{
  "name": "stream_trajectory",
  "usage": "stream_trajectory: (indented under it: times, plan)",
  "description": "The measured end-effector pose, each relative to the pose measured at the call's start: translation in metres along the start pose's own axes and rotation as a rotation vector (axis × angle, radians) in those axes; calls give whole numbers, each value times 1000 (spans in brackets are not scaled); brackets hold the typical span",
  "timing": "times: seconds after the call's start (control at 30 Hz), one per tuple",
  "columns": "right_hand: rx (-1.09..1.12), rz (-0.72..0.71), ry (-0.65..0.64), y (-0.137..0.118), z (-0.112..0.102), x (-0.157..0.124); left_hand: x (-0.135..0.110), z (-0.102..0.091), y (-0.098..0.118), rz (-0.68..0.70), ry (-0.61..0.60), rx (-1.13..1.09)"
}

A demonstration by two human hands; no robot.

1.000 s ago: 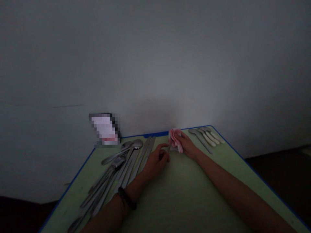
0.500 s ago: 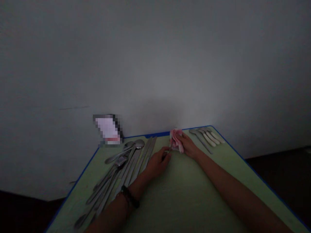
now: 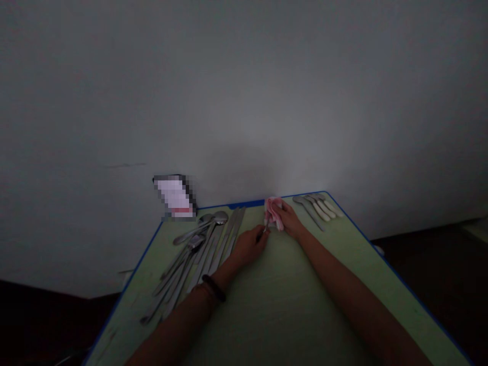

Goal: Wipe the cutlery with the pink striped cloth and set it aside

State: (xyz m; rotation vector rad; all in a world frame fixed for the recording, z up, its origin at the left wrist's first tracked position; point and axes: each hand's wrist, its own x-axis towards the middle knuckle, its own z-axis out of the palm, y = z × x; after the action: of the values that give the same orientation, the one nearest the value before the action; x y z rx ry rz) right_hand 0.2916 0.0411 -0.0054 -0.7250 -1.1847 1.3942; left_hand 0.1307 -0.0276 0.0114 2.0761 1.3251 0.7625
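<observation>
My left hand is closed around the handle of a thin metal piece of cutlery. Its far end disappears into a pink and white cloth, so its kind is hidden. My right hand grips that cloth and presses it around the cutlery, close to the table's back edge. Just left of my left hand lie long table knives in slanting rows. To the right of the cloth rests a spoon-like piece with a grey handle, beside several pieces with white handles.
Several metal spoons and other cutlery lie loosely piled on the left of the green table, which has a blue edge. A blurred-out phone-like device leans on the wall at the back left corner.
The camera view has shifted a little, so the table appears slightly displaced. Both hands keep their holds on the cutlery and the cloth, with only slight movement.
</observation>
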Motion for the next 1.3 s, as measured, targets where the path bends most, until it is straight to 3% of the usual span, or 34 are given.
stream_trajectory:
  times: [0.27, 0.47, 0.7, 0.87, 1.3]
  plan:
    - [6, -12, 140, 5, -3, -1, 5, 3, -10, -40, 105, -221]
    - [42, 31, 139, 5, -4, 0, 6, 2, -16, -113, 188, -386]
    - [218, 165, 79, -3, -3, 1, -2, -1, -4, -183, 181, -598]
    - [282, 172, 27, -3, -4, 4, -1, -5, 2, -279, 189, -707]
    - [291, 178, 105, -1, 1, 6, 0, -15, -4, -331, 121, -885]
